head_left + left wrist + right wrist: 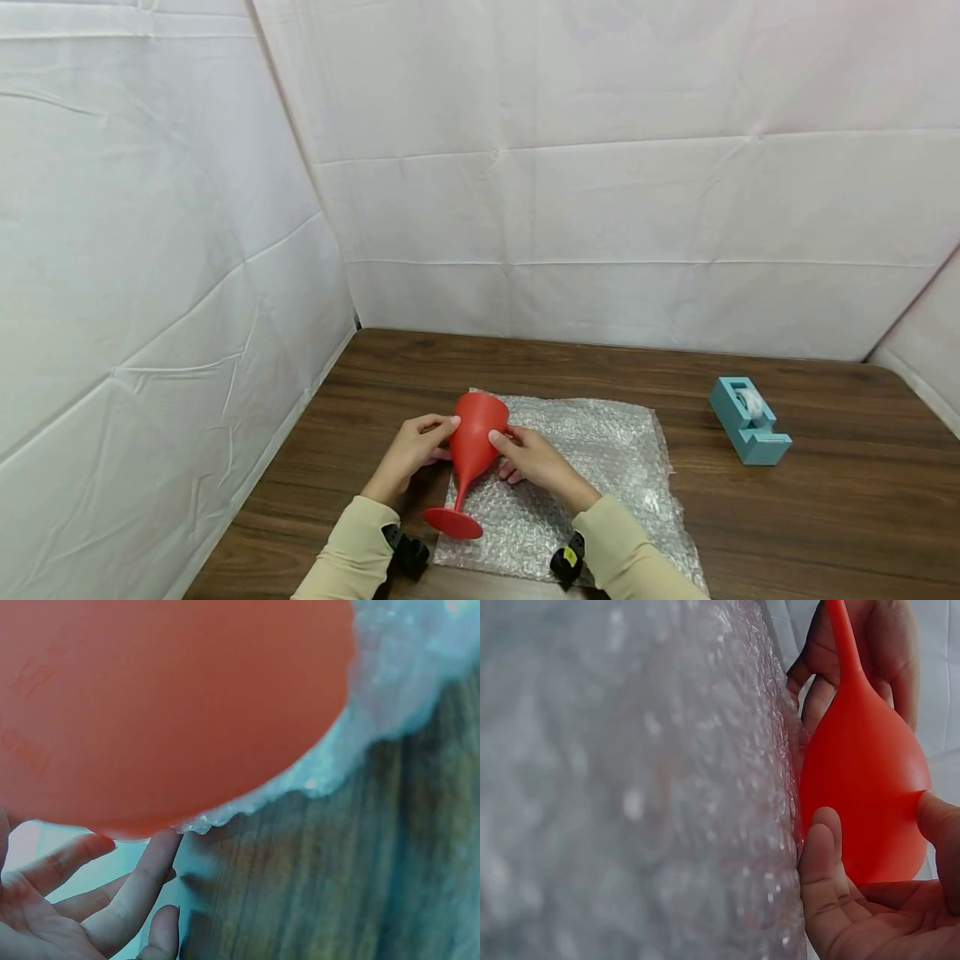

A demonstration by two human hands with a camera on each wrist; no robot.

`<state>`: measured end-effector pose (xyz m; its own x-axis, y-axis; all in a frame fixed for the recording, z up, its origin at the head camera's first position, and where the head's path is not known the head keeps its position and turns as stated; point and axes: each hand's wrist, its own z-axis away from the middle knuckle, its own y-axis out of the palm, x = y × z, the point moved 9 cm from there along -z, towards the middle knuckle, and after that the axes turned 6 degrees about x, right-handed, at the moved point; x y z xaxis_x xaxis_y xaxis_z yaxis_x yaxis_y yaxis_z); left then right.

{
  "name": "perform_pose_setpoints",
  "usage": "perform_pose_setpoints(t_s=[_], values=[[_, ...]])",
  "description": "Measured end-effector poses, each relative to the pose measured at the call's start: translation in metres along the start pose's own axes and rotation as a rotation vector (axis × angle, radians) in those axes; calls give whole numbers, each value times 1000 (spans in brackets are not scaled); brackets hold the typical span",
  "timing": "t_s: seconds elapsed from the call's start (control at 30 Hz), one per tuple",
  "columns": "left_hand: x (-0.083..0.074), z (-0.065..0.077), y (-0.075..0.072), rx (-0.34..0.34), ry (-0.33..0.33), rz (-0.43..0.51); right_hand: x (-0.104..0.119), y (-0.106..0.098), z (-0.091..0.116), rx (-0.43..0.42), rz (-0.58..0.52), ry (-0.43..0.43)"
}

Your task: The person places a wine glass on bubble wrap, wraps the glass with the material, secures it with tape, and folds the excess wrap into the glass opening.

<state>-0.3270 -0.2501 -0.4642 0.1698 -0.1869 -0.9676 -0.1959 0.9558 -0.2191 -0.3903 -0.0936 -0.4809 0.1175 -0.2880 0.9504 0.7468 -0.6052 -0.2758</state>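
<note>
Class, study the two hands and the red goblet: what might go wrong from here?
1. The red goblet has a rounded bowl, so it might roll if the left hand and right hand loosen.
2. It is near the left edge of the bubble wrap, so wrapping it there could leave part uncovered.

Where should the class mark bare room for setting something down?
Bare table shows between the bubble wrap and the tape dispenser, behind both up to the back sheet, and left of the left hand. The wrap's left side is crowded: there, that hand and the right hand hold the red goblet.
</note>
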Motion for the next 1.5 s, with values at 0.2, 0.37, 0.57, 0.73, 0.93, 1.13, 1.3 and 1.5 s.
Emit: perform_pose_setpoints(t_s=[0.2, 0.37, 0.57, 0.73, 0.93, 1.13, 1.3, 1.5], values=[[-1, 0, 1, 2, -18, -29, -1, -2, 2, 7, -5, 3], [-2, 1, 2, 4, -26, -54, -1, -4, 3, 10, -17, 4], [-7, 4, 3, 3, -24, -81, -2, -6, 5, 11, -35, -5], [-11, 5, 6, 22, -1, -58, -3, -7, 7, 16, -47, -2], [-17, 5, 9, 37, 39, -50, -5, -11, 9, 11, -62, 14], [-21, 4, 12, 47, 58, -72, -9, -15, 11, 5, -69, 24], [-25, 4, 14, 63, 72, -103, -10, -18, 12, 15, -60, 19], [-30, 7, 18, 96, 93, -137, -10, -20, 14, 41, -75, 12]])
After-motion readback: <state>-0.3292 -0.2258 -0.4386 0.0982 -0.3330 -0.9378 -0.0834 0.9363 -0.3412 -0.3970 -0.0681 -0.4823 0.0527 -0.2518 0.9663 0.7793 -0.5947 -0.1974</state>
